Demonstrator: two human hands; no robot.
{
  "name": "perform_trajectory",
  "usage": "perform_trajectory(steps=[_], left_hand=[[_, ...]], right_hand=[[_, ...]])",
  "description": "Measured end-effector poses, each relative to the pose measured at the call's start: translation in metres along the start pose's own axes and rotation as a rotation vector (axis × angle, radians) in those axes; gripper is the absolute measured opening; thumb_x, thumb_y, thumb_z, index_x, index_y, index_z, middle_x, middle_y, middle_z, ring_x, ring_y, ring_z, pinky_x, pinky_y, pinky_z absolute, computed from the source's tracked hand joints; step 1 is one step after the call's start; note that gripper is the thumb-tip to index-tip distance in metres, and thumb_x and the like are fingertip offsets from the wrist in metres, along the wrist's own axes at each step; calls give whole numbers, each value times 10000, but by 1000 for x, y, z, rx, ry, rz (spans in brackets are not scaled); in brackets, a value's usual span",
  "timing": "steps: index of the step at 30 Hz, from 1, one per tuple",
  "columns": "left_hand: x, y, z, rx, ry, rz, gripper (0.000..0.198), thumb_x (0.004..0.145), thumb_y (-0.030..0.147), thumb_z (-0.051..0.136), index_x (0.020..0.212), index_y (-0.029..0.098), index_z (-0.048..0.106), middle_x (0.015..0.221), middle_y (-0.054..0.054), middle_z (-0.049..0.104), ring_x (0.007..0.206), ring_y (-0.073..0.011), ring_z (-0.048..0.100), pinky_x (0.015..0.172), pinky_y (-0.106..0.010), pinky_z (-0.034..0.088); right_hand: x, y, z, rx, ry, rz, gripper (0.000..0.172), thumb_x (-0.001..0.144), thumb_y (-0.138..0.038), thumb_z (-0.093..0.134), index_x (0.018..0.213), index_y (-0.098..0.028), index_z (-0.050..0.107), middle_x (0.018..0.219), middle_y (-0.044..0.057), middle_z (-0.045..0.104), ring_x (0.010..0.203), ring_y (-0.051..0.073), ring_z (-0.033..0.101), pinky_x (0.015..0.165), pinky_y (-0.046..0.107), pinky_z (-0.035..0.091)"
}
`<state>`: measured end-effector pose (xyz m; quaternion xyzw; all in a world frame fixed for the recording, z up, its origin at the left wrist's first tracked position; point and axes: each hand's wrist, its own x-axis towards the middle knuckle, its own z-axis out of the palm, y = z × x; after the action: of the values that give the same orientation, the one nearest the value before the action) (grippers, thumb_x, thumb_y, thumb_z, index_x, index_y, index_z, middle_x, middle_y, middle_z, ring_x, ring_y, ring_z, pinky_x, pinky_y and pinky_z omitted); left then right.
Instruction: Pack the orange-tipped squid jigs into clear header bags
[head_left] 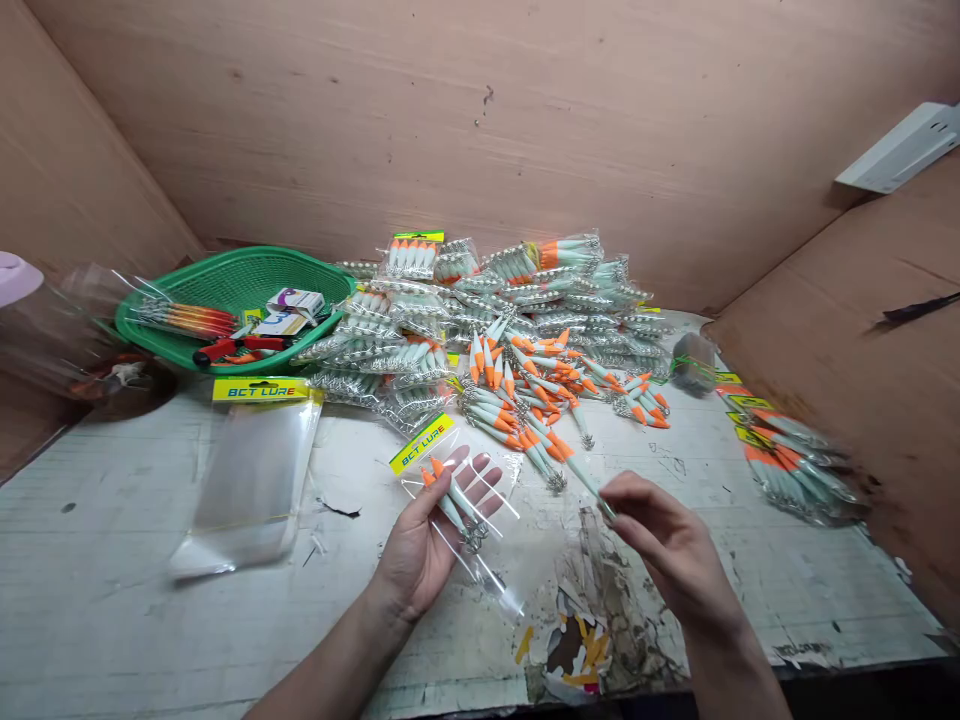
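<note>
On the upturned palm of my left hand [420, 550] lies a clear plastic bag with a yellow BCT LURE header [422, 443]. My thumb presses on it, and the other fingers stretch out beneath. Orange and pale green fishing lures [450, 500] show at the bag, hook ends toward me; whether they are fully inside I cannot tell. To the right, my right hand [667, 540] pinches one fishing lure [581, 472] by its hook end, its orange tip pointing back toward the loose pile of lures [544, 380].
Flat bags [251, 480] lie stacked on the left, near a green basket [225, 262] holding red-handled pliers [240, 347] and small boxes. Packed lures [525, 275] are heaped along the back wall. More filled packs [795, 465] lie at right. The table surface is torn near the front edge.
</note>
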<state>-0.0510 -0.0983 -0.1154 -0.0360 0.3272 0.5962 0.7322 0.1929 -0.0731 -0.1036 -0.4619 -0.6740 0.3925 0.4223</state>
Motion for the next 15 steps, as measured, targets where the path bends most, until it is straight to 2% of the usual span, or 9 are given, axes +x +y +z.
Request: perform_trajectory(steps=[3,5,7,9,12,15], left_hand=[[2,-1,-1,-1,-4,0,416,896,202,508,1302,118,476,1225,-152,627,1111,-267,611,1016,-457,454],[3,-1,-2,-8,-15,0,412,891,209,520,1292,120,488,1241,-150,617,1136,-272,594,1027,-459,442],[3,-2,-3,-10,-29,-6,409,885,211,530,1284,125,498,1256,-145,608,1158,-275,578,1037,-460,430],[3,-2,-4,-3,-37,-22,396,884,214,531,1270,126,511,1260,-143,606,1160,-276,576,1035,-454,431],[1,-4,-3,20,-32,-50,365,885,214,527,1237,121,537,1249,-151,610,1134,-281,594,1014,-453,447],[0,-6,-2,43,-33,-60,375,877,211,537,1239,111,542,1252,-165,604,1126,-296,596,999,-464,457]], right_hand=[[-18,-22,-15,107,-302,-153,188,850,-427,593,941,-268,634,775,33,557,726,187,555,622,314,486],[-23,-40,-17,24,-558,-177,156,866,-364,592,995,-280,618,791,31,576,721,181,572,633,312,503],[-23,-55,-10,-148,-701,-224,166,852,-249,620,1016,-269,606,823,34,604,736,169,596,641,282,519],[-21,-62,6,-327,-658,-329,202,833,-151,614,1013,-242,601,820,39,613,733,158,602,616,251,517],[-19,-56,36,-528,-413,-494,229,844,-114,565,1056,-197,593,818,60,629,719,170,584,589,273,496],[-18,-41,58,-652,-193,-612,301,847,-78,556,1136,-160,566,925,101,679,763,202,574,645,341,479]])
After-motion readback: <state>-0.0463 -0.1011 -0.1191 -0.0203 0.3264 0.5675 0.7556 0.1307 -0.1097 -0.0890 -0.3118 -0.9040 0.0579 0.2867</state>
